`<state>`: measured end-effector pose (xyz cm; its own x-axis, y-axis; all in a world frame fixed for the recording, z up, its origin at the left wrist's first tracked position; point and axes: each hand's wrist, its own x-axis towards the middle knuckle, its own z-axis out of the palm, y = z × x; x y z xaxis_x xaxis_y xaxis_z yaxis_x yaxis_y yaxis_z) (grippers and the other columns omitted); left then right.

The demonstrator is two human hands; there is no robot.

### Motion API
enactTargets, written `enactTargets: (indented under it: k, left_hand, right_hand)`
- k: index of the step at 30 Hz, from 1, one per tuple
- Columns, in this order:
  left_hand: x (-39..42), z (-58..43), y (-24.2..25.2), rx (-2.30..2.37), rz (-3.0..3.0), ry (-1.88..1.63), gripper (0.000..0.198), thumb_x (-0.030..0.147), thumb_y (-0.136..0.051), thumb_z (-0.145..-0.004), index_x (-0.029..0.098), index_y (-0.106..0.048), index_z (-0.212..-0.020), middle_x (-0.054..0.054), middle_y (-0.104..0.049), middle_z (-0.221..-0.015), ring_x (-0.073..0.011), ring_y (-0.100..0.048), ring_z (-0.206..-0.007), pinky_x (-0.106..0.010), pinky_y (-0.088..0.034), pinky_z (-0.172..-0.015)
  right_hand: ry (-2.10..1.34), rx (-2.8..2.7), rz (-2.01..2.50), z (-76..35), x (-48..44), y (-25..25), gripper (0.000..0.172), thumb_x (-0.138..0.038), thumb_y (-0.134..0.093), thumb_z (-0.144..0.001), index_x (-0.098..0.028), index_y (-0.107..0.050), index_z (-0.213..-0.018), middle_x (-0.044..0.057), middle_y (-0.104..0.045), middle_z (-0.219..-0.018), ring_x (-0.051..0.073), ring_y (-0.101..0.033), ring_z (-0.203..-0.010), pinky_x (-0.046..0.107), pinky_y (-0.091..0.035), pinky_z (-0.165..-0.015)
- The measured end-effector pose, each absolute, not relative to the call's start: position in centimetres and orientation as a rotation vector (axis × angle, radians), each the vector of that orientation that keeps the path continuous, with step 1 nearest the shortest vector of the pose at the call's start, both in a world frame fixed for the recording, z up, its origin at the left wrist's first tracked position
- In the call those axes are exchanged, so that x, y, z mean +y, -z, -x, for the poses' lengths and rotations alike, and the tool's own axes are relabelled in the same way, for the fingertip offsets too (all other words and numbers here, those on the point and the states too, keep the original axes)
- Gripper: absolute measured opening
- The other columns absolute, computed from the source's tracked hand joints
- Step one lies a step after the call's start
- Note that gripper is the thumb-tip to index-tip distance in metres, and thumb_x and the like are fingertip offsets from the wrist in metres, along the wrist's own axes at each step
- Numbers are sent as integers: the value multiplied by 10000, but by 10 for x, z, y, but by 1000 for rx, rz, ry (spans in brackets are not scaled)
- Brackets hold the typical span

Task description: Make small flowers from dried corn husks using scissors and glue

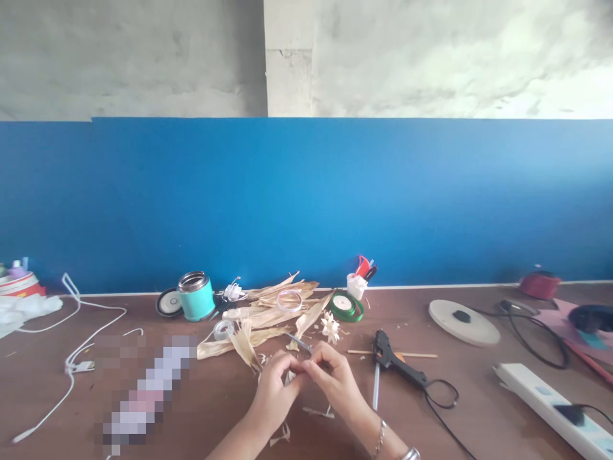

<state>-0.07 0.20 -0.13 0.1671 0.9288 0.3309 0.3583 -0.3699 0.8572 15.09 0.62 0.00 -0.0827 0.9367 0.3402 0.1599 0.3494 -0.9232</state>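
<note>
Green-and-white ribbon spool (341, 303): label blurred
Left hand (279, 379), right hand (334, 375): left of black glue gun (398, 365), fingertips pinched together, contents hidden

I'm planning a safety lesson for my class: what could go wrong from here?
The glue gun lies near the right hand; if it is hot, a slip might cause a burn. The pale flower sits just beyond that hand, so a careless push could crush it. The jar stands open, its lid beside it; a knock might spill anything inside.
</note>
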Motion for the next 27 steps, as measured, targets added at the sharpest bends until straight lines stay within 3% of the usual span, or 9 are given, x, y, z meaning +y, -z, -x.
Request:
enactTargets:
  k: [5, 12, 15, 17, 20, 22, 25, 27]
  left_hand:
    - [4, 1, 3, 1177, -1824, -1200, 274, 375, -594, -799, 182, -571, -604, -4, -559, -651, -173, -552, -672, -267, -419, -666]
    - [0, 1, -2, 1099, -1868, -1097, 264, 347, -529, -847, 186, -630, -663, -23, -595, -694, -177, -572, -706, -270, -426, -694]
    - [0, 2, -5, 1085, -1847, -1121, 127, 300, -583, -805, 201, -657, -835, -47, -641, -834, -200, -585, -815, -293, -438, -771]
    - [0, 2, -5, 1103, -1831, -1160, 172, 289, -627, -764, 208, -644, -915, -56, -644, -893, -213, -581, -861, -307, -437, -802]
    - [0, -1, -3, 1167, -1823, -1195, 99, 296, -634, -747, 199, -625, -734, -36, -624, -768, -212, -577, -782, -308, -442, -754]
    - [0, -2, -1, 1207, -1809, -1209, 175, 305, -619, -752, 197, -593, -617, -22, -597, -682, -206, -567, -718, -305, -440, -713]
    - [3, -1, 0, 1211, -1748, -1222, 238, 349, -609, -759, 194, -602, -579, -20, -600, -650, -198, -564, -677, -296, -437, -690]
    - [7, 3, -1, 1214, -1664, -1224, 252, 387, -611, -755, 189, -623, -600, -17, -610, -634, -191, -564, -657, -286, -433, -676]
  right_hand:
    - [-959, -1578, 960, -150, 4, -5, 232, -408, -621, -763, -181, -622, -713, 6, -556, -706, 144, -494, -664, 251, -383, -617]
    - [-914, -1464, 1017, -151, 9, 3, 331, -414, -614, -759, -189, -442, -590, -53, -419, -563, 100, -382, -540, 223, -323, -523]
    - [-907, -1457, 1028, -154, 12, 6, 330, -417, -604, -769, -190, -434, -600, -55, -422, -562, 99, -374, -541, 222, -320, -525]
    - [-902, -1479, 1041, -153, 11, 5, 320, -407, -607, -768, -187, -444, -603, -51, -433, -567, 102, -385, -550, 224, -324, -531]
    - [-905, -1516, 1076, -150, 7, 0, 324, -395, -630, -751, -185, -451, -581, -49, -436, -564, 105, -395, -555, 226, -329, -537]
    - [-909, -1530, 1077, -148, 4, -4, 325, -397, -650, -735, -182, -471, -569, -40, -458, -579, 112, -416, -571, 231, -349, -554]
    - [-935, -1528, 1041, -148, 3, -6, 223, -392, -660, -731, -179, -595, -737, -18, -539, -654, 132, -472, -618, 243, -393, -594]
    - [-932, -1481, 1046, -151, 5, -4, 247, -403, -643, -747, -177, -625, -846, -5, -568, -683, 136, -485, -616, 248, -404, -590]
